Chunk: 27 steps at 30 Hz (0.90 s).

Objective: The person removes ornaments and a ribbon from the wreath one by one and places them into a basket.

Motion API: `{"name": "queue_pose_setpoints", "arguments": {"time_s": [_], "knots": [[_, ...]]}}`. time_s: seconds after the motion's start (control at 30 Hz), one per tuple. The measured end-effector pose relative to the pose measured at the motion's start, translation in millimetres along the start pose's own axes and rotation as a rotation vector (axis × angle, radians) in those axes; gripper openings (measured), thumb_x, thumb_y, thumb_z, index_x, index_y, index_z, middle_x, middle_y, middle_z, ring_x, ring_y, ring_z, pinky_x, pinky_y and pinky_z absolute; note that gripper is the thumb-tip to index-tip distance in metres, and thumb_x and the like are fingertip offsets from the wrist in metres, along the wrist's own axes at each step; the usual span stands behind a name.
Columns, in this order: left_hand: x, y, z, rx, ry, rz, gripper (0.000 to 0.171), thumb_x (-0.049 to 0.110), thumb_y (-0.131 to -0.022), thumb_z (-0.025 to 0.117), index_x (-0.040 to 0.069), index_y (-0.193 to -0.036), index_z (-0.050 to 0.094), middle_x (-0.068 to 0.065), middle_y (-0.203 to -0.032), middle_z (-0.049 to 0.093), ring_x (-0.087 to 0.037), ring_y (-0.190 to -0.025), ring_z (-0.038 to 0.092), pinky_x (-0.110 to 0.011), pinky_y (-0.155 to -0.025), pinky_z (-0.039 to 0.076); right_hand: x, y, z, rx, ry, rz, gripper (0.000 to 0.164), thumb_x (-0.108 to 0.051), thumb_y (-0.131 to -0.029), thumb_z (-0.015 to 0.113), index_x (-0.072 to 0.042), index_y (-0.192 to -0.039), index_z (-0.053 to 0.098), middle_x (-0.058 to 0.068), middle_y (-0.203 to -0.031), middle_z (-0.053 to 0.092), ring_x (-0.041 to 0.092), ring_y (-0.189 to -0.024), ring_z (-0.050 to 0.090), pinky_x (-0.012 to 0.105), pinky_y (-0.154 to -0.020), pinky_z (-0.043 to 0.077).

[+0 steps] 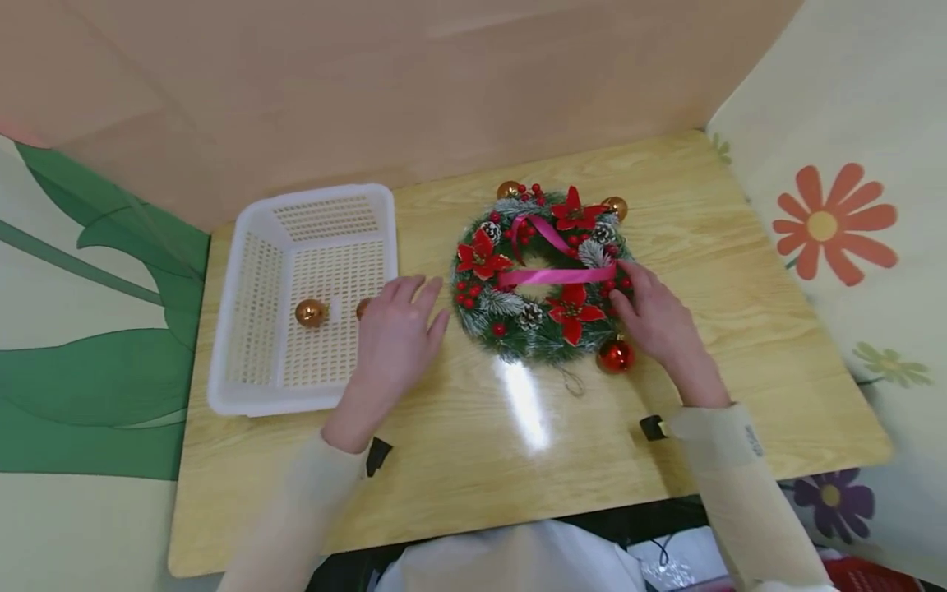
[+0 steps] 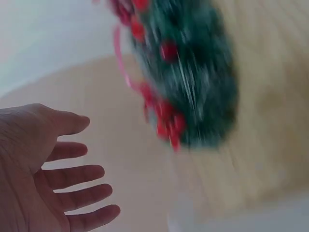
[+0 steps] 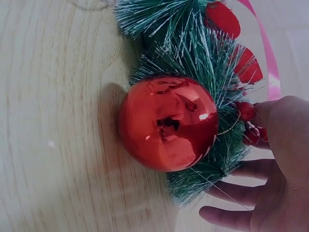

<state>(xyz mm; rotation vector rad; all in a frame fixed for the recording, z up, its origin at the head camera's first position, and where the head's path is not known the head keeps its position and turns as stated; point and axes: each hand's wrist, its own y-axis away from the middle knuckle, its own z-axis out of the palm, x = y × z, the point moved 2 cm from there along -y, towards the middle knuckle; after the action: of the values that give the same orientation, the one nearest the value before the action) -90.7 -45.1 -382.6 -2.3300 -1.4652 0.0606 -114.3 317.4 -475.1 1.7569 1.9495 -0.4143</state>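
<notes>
While right fingers [image 3: 241,193] apparently grip it, the wreath [image 1: 546,319] lies between both hands [image 1: 398,330] [image 1: 658,316].

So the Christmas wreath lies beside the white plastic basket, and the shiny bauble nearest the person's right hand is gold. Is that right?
Not quite: the shiny bauble nearest the right hand is red, as the right wrist view shows. The Christmas wreath does lie beside the white plastic basket.

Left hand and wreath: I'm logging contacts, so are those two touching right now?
Apart. The left wrist view shows it: a plain gap separates the outstretched fingers of the left hand from the wreath.
</notes>
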Motion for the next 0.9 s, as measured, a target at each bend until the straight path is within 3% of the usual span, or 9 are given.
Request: {"name": "queue_pose_setpoints", "arguments": {"time_s": [0.17, 0.3, 0.43, 0.57, 0.67, 0.9], "knots": [[41.7, 1.1, 28.6, -0.058, 0.088, 0.099, 0.041, 0.026, -0.094, 0.077, 0.004, -0.128, 0.07, -0.019, -0.123, 0.069, -0.038, -0.113, 0.065, -0.05, -0.087, 0.059, 0, 13, -7, 0.019, -0.011, 0.017, 0.068, -0.039, -0.11, 0.043, -0.006, -0.163, 0.018, 0.029, -0.16, 0.03, 0.053, -0.141, 0.034, 0.069, -0.111, 0.03], [61.3, 1.5, 57.5, -0.167, 0.079, 0.144, 0.043, 0.03, -0.096, 0.074, 0.009, -0.133, 0.068, -0.017, -0.131, 0.066, -0.037, -0.123, 0.06, -0.051, -0.098, 0.054, 0, 20, -11, 0.081, -0.004, -0.016, 0.06, -0.033, -0.109, 0.047, -0.005, -0.159, 0.03, 0.026, -0.157, 0.037, 0.05, -0.136, 0.043, 0.067, -0.107, 0.037], [70.9, 1.5, 80.1, -0.249, 0.052, 0.174, 0.05, 0.036, -0.097, 0.07, 0.014, -0.141, 0.062, -0.016, -0.146, 0.055, -0.038, -0.137, 0.047, -0.058, -0.106, 0.046, -4, 28, -15, 0.218, 0.01, -0.052, 0.044, -0.022, -0.106, 0.055, -0.005, -0.146, 0.049, 0.023, -0.144, 0.055, 0.043, -0.117, 0.06, 0.063, -0.091, 0.048], [68.8, 4.2, 94.6, -0.264, 0.005, 0.155, 0.059, 0.038, -0.092, 0.076, 0.019, -0.146, 0.057, -0.015, -0.152, 0.046, -0.038, -0.142, 0.038, -0.062, -0.106, 0.042, -9, 38, -15, 0.301, 0.023, -0.05, 0.034, -0.017, -0.102, 0.06, -0.004, -0.134, 0.06, 0.021, -0.128, 0.065, 0.038, -0.101, 0.066, 0.059, -0.08, 0.051], [66.4, 5.2, 101.8, -0.224, 0.006, 0.148, 0.065, 0.035, -0.088, 0.081, 0.019, -0.145, 0.055, -0.015, -0.15, 0.046, -0.038, -0.14, 0.039, -0.062, -0.104, 0.044, -9, 47, -15, 0.265, 0.044, -0.011, 0.033, -0.021, -0.103, 0.06, -0.002, -0.13, 0.063, 0.021, -0.124, 0.067, 0.037, -0.098, 0.067, 0.058, -0.077, 0.052], [69.9, 0.3, 111.7, -0.154, 0.078, 0.151, 0.074, 0.025, -0.082, 0.087, 0.016, -0.147, 0.051, -0.016, -0.144, 0.049, -0.039, -0.133, 0.045, -0.059, -0.099, 0.047, 3, 68, -5, 0.097, 0.061, 0.134, 0.042, -0.035, -0.104, 0.057, -0.001, -0.126, 0.067, 0.022, -0.124, 0.068, 0.036, -0.097, 0.07, 0.056, -0.08, 0.055]]}}
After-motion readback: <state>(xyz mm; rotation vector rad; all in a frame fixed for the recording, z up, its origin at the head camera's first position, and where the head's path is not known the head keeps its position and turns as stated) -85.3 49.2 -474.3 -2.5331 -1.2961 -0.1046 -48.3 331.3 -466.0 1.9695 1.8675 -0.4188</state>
